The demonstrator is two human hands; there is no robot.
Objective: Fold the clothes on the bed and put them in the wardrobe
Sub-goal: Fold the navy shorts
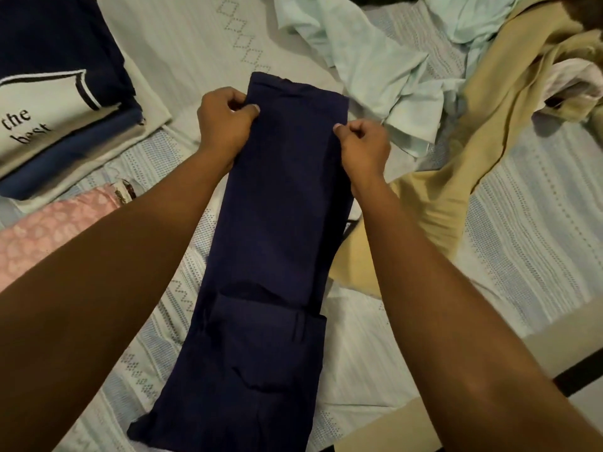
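Note:
A pair of dark navy trousers [277, 223] lies lengthwise down the middle of the bed [522, 223], folded into a long narrow strip with a back pocket showing near me. My left hand [225, 122] pinches the strip's left edge near its far end. My right hand [362, 145] pinches the right edge opposite it. Both thumbs lie on top of the cloth.
A stack of folded clothes [65, 102], topped by a navy and white printed shirt, sits at the far left, with a pink patterned piece [49, 236] below it. Unfolded pale green [375, 60] and beige [489, 141] garments are heaped at the right. The bed's near edge [571, 353] runs at lower right.

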